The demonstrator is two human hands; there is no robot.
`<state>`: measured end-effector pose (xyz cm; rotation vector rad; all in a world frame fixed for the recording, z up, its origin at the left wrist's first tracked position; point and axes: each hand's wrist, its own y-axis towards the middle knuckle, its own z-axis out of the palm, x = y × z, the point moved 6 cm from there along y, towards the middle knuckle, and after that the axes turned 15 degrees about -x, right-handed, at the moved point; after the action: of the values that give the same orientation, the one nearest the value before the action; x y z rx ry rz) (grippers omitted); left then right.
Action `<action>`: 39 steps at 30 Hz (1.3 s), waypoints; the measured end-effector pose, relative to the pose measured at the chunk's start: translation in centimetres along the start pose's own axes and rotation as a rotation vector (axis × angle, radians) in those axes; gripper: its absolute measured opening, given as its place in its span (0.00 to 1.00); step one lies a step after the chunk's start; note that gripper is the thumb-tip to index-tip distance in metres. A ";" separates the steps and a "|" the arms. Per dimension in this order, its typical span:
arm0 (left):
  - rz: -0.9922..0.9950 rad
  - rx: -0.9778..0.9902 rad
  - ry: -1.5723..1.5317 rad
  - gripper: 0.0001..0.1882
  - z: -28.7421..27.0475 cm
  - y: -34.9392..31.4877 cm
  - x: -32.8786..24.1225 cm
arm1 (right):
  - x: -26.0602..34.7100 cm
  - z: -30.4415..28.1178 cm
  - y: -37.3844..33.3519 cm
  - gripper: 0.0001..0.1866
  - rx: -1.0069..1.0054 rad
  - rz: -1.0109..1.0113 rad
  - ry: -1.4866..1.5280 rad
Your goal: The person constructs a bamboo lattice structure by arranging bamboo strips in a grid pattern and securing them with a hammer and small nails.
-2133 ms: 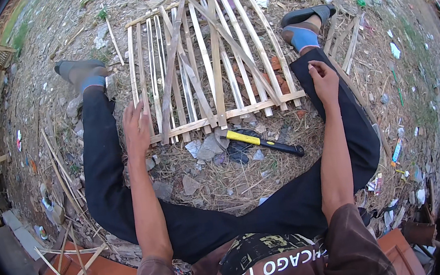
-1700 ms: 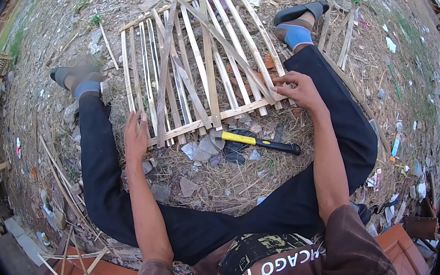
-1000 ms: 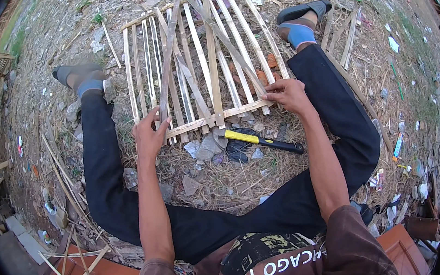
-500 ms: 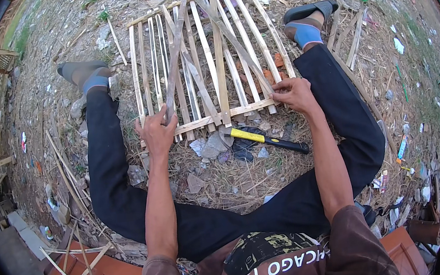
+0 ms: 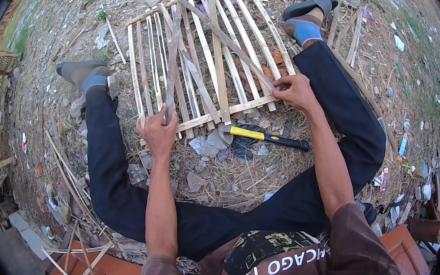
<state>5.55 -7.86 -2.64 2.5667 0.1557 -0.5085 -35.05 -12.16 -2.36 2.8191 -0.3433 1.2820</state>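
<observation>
Along the near rail [image 5: 251,104], hands [image 5: 159,133] [image 5: 294,94] well apart pinch slats [image 5: 230,43].

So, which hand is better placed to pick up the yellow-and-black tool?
Probably the right hand: the black grip of the tool lies nearer it than the left hand. Each hand, though, pinches a slanted strip.

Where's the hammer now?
In the head view, the hammer lies just right of centre, below the near edge of the slatted wooden frame, its grip end beside the right forearm.
</observation>
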 end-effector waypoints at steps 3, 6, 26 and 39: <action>-0.009 -0.006 -0.021 0.19 0.2 0.0 0.0 | -0.1 -0.1 0.0 0.17 -0.020 -0.020 -0.005; -0.023 0.004 -0.026 0.19 0.0 0.0 0.1 | -0.3 0.0 0.1 0.18 -0.036 -0.015 0.012; -0.111 0.056 -0.075 0.21 1.1 -0.2 1.2 | 0.9 0.2 -0.4 0.15 -0.051 -0.097 -0.150; -0.089 0.047 -0.113 0.21 1.1 -0.2 1.2 | 1.3 0.5 -0.5 0.15 -0.097 -0.156 -0.144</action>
<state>6.30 -8.24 -4.03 2.5770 0.2216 -0.6972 -33.72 -11.95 -1.71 2.7991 -0.1780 1.0080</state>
